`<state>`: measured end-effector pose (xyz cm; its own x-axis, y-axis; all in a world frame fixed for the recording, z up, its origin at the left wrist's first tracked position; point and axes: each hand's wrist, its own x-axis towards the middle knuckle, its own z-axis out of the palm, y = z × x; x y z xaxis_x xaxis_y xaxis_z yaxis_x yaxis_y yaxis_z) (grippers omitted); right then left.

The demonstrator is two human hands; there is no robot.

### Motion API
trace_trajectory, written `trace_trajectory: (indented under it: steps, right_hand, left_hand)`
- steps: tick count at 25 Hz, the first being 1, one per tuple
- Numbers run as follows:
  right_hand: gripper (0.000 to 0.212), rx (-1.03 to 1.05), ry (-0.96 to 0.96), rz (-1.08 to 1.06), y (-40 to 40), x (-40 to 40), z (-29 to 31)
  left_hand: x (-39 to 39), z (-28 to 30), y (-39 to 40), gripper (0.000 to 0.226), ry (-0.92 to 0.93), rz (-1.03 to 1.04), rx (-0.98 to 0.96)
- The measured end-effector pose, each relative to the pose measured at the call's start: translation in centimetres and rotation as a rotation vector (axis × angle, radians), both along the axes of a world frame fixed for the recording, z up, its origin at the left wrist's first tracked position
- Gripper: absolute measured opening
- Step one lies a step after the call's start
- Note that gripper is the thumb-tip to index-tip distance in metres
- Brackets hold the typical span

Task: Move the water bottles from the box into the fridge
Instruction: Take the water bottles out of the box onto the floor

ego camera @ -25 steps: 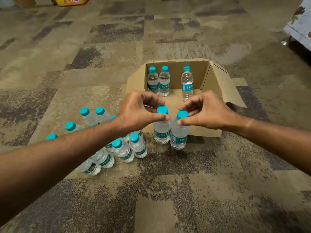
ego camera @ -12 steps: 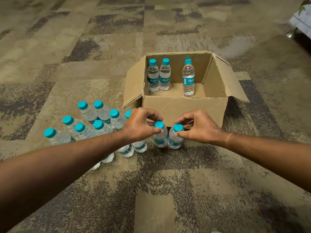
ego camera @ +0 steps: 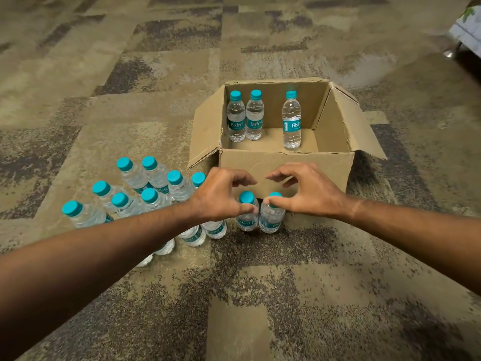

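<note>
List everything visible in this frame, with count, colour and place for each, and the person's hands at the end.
bottles in box: three, clear with teal caps, upright against the far wall of the box.
pair of bottles: two, clear with teal caps, on the carpet before the box, under the hands.
bottle cluster: at least eight caps show, teal, on the carpet left of the box; some are hidden by the arm.
cardboard box: one, brown, flaps open, on the carpet.
carpet: patchy brown and tan.
left hand: thumb on one bottle's neck.
right hand: thumb on the other cap.
</note>
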<state>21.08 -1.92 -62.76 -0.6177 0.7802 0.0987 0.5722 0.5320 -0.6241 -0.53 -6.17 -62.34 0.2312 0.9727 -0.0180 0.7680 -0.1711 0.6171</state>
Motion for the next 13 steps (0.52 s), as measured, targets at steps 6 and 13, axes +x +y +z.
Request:
trace_trajectory:
  steps: [6,13]
  right_hand:
    - [0.065,0.274,0.033,-0.102,5.4,-0.3,1.9]
    - [0.082,0.306,-0.159,-0.216,13.9,-2.0,0.2]
  left_hand:
    - [-0.1,2.5,5.1,0.078,0.064,0.002,0.356]
    - [0.1,1.8,13.0,0.109,0.354,0.105,0.307]
